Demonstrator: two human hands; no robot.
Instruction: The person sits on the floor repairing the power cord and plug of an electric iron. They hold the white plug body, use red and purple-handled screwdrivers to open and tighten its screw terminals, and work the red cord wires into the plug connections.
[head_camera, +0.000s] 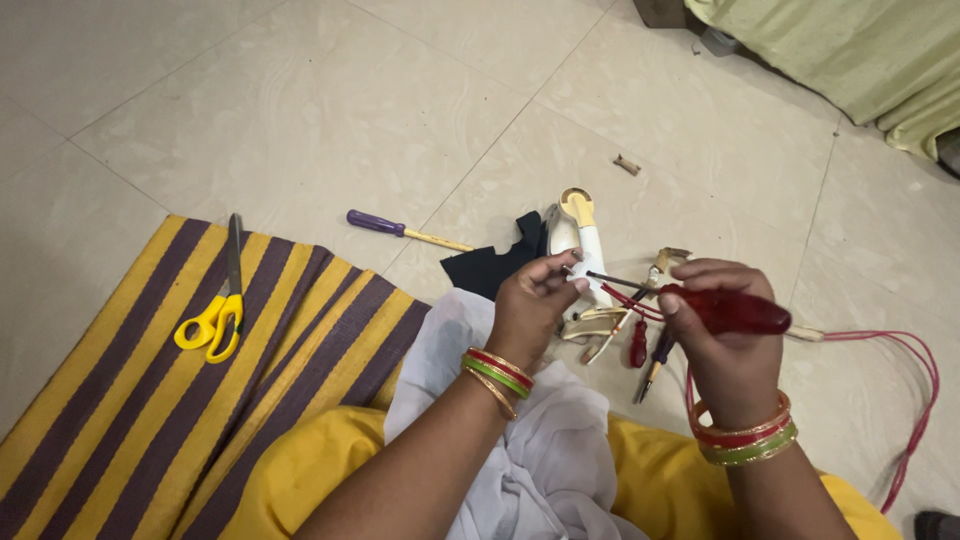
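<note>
From the head view I see a tiled floor (300, 90) with a striped mat (130, 400). My right hand (725, 335) is clamped on a red-handled screwdriver (725, 310); the left hand (535, 300) pinches its tip (what it pins is hidden). Next, I judge, careful seating of the tip.

Bare forearms, red, green and gold bangles on left wrist (497, 374) and right wrist (744, 433), yellow garment (300, 470), white cloth (540, 450) over lap

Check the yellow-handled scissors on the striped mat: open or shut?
Shut. The scissors lie flat on the striped mat, blades together as one straight strip, the handle loops side by side.
</note>
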